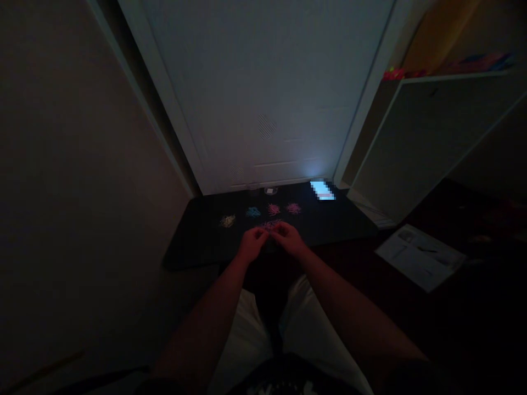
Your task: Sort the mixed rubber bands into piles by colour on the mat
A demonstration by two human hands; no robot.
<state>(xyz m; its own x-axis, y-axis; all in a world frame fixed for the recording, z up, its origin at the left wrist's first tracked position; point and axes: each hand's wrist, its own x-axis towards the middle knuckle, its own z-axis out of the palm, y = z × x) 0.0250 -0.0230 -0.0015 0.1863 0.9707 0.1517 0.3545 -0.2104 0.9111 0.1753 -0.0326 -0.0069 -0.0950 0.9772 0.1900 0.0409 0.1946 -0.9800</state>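
My left hand (254, 243) and my right hand (287, 238) meet fingertip to fingertip at the near edge of a dark table (197, 236). The fingers of both are pinched closed; whatever they grip is too small and dim to make out. Just beyond them, partly covered by my fingers, lies a mixed pile of thin pinkish-purple sticks (272, 224). Farther back sit a pale yellowish pile (227, 220), a blue pile (253, 212), a pink pile (273, 209) and another pink pile (293, 208) of similar small sticks.
A lit phone (323, 190) rests at the table's back right. Near the back edge stands a small clear round container (270, 191) with something white. A white door panel (263, 99) rises behind. At right are a cabinet (415, 137) and a pale sheet (420, 257), lower down.
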